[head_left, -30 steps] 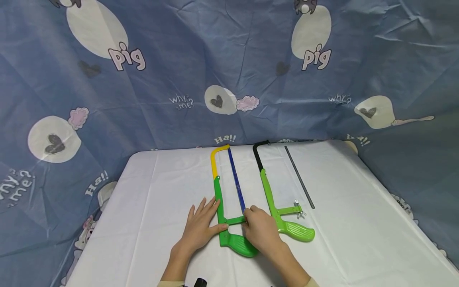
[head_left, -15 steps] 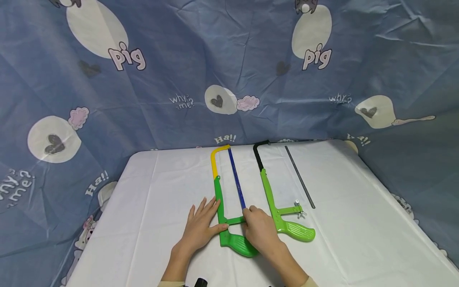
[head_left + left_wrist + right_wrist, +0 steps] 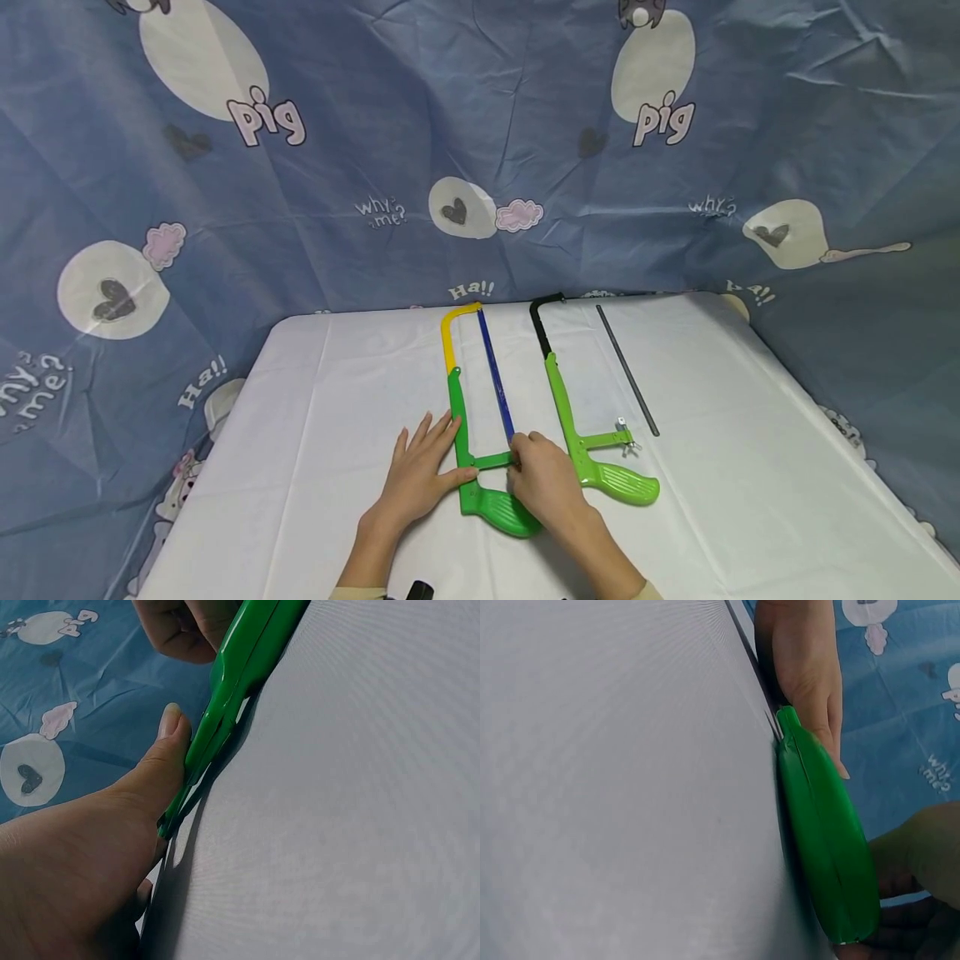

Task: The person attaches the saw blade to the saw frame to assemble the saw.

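Observation:
A hacksaw [image 3: 461, 400] with a yellow front bow and green frame lies on the white table, its blue blade [image 3: 496, 379] running alongside. My left hand [image 3: 420, 467] rests flat on the frame's left side, fingers extended and thumb across the frame. With curled fingers my right hand [image 3: 546, 479] pinches the hacksaw at the end of its short green crossbar, where the blade's near end meets it. My fingers hide the fitting there. The saw's green handle [image 3: 829, 832] shows large in the right wrist view, and the left thumb [image 3: 169, 742] lies against the frame in the left wrist view.
To the right lies a second hacksaw [image 3: 561, 396], lime green with a black bow, and a wing nut [image 3: 630, 447] on its crossbar. A loose grey blade [image 3: 627, 371] lies beyond it. A blue printed cloth [image 3: 480, 150] hangs behind the table [image 3: 360, 375].
The fingers of my right hand have shifted slightly at the end of the crossbar. My left hand and both saws stay in place.

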A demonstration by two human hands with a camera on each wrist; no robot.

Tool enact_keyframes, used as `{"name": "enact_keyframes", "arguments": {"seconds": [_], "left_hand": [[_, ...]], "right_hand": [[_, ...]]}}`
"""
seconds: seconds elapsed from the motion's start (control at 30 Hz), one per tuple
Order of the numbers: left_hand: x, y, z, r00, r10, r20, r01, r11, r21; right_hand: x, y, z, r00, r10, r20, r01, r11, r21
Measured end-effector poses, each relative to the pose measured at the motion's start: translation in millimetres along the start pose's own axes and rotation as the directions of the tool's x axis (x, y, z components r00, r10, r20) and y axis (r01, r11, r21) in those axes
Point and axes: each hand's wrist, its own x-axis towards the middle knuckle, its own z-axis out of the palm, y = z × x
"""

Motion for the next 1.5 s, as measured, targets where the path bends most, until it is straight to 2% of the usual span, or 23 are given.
{"name": "enact_keyframes", "arguments": {"seconds": [0.23, 0.57, 0.8, 1.03, 1.5], "left_hand": [[0.0, -0.2, 0.6, 1.0, -0.002, 0.004, 0.002, 1.0, -0.001], [-0.9, -0.9, 1.4, 1.0, -0.009, 0.005, 0.009, 1.0, -0.007], [-1.2, -1.9, 1.8, 1.0, -0.017, 0.003, 0.017, 1.0, -0.002], [-0.7, -2.7, 0.7, 1.0, -0.011, 0.002, 0.011, 1.0, 0.007], [-0.5, -1.6, 2.2, 1.0, -0.014, -0.004, 0.014, 1.0, 0.013]], "right_hand": [[0.3, 3, 1, 0.997, 0.06, 0.038, -0.063, 0.994, 0.086], [0.3, 6, 2, 0.994, 0.087, 0.059, -0.094, 0.986, 0.139], [2.5, 8, -1, 0.985, 0.131, 0.117, -0.155, 0.961, 0.23], [3.3, 11, -1, 0.983, 0.133, 0.126, -0.164, 0.943, 0.289], [3.6, 18, -6, 0.961, 0.189, 0.204, -0.257, 0.883, 0.393]]}}
